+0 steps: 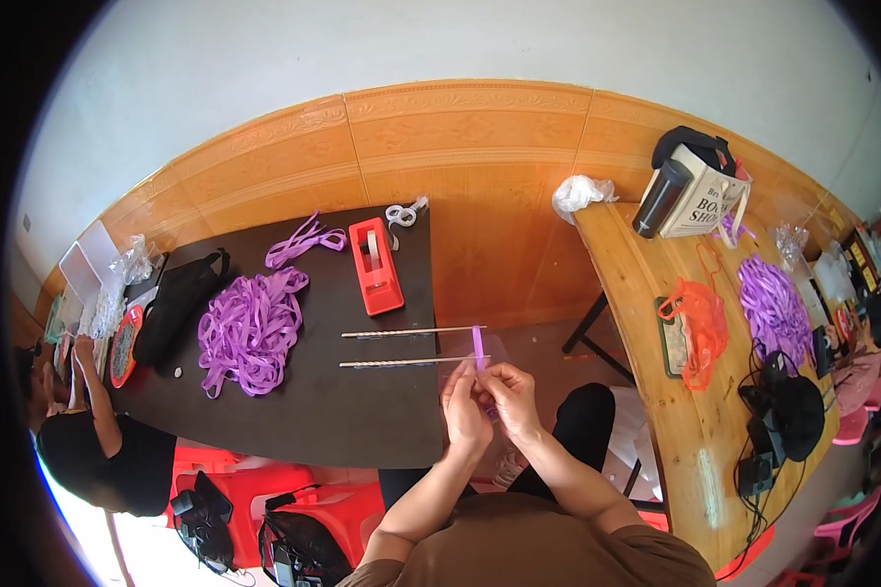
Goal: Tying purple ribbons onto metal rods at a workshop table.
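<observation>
Purple ribbon (478, 342) runs as a short narrow strip across the ends of two thin sticks (411, 333), which lie side by side on the dark table (362, 421) with their tips past its right edge; whether it loops around them or only lies over them, I cannot tell. Both hands are closed in a pinch at the ribbon's near end: the left hand (468, 413) with thumb and fingers drawn together, the right hand (511, 396) just beside it, thumb and forefinger meeting. Exactly which fingertips press on the strip is too small to make out. It looks light, soft and limp, perhaps a little slippery, and likelier to twist or crease than to tear, so a flat pinch close to the sticks should suit it best. The sticks seem stiff and light, and might slide or roll if the ribbon were tugged. Left of them lies a tangled heap of purple strips (255, 333), and beyond them, nearer the wall, stands a red tape dispenser (383, 293).
</observation>
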`<state>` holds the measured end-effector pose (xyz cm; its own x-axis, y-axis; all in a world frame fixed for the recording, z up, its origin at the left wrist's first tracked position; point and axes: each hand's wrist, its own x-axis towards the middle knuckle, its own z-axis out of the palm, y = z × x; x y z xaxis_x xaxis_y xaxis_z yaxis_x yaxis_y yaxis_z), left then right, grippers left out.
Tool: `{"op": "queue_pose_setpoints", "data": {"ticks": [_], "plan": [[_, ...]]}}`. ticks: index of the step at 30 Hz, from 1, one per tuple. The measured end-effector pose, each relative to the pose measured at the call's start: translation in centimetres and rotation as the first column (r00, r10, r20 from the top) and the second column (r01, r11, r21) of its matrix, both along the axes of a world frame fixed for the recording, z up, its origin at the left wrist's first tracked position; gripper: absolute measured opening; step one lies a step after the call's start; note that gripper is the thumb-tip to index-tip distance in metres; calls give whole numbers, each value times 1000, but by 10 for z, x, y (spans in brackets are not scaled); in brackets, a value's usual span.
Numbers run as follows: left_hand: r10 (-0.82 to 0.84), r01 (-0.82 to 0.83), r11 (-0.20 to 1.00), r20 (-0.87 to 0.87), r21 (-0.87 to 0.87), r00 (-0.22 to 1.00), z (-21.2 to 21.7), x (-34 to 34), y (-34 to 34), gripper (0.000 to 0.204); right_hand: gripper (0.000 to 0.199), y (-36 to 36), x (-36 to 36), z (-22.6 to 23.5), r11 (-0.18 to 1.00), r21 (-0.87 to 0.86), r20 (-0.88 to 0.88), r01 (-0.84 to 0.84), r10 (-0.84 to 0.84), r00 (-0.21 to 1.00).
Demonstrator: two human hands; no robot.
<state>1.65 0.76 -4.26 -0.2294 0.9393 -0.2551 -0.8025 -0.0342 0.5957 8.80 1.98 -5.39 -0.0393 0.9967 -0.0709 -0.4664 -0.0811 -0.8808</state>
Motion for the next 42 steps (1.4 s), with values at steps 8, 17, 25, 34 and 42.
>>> {"op": "queue_pose_setpoints", "data": {"ticks": [8, 17, 25, 34, 42], "plan": [[-98, 101, 993, 61, -55, 993, 11, -7, -2, 30, 11, -3, -4, 22, 997, -81, -51, -4, -1, 999], [-220, 242, 966, 207, -89, 953, 31, -13, -4, 42, 15, -5, 7, 30, 997, -71, 3, 25, -24, 1000], [-261, 298, 949, 275, -104, 925, 44, -17, -6, 67, 12, 25, 25, 67, 984, 134, 160, 114, -135, 978], [-232, 273, 958, 319, -88, 919, 43, -17, -8, 65, 24, 135, -71, 97, 897, 213, 489, -389, 247, 836], [-232, 272, 958, 323, -86, 918, 39, -15, -7, 57, 22, 165, -132, 86, 960, 6, 459, -281, 247, 853]]}}
